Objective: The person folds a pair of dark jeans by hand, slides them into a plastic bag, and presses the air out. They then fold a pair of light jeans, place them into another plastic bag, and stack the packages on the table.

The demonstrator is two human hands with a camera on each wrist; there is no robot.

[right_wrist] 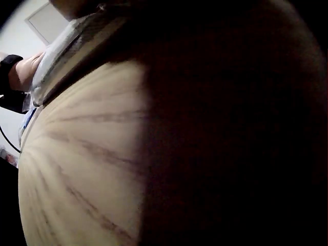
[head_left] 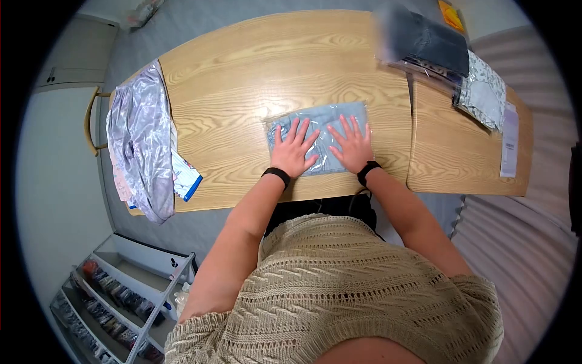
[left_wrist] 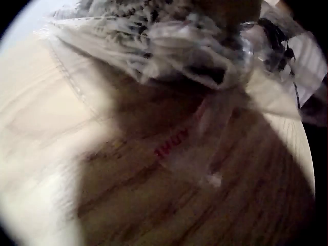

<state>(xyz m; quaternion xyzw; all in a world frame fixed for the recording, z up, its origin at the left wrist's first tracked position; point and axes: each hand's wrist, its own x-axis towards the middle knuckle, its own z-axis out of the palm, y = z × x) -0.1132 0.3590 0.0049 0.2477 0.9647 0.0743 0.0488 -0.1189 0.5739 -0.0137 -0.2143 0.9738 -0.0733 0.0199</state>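
A grey-blue folded garment in a clear plastic bag [head_left: 324, 159] lies flat on the wooden table [head_left: 242, 79], near its front edge. My left hand [head_left: 294, 150] rests on its left half, fingers spread. On the right half my right hand [head_left: 354, 147] presses with spread fingers. In the left wrist view the clear bag [left_wrist: 154, 56] shows wrinkled, with red print on a see-through part; no fingers are plain there. The right wrist view is mostly dark, with the bag's edge [right_wrist: 64, 54] at top left and part of the left wrist beyond it.
Shiny lilac clothing [head_left: 142, 139] hangs over the table's left end, over white cloth with a blue edge. Bagged items, one dark [head_left: 427, 45] and one patterned [head_left: 482, 91], lie at the back right. A chair [head_left: 91, 121] and a shelf rack [head_left: 130, 303] stand left.
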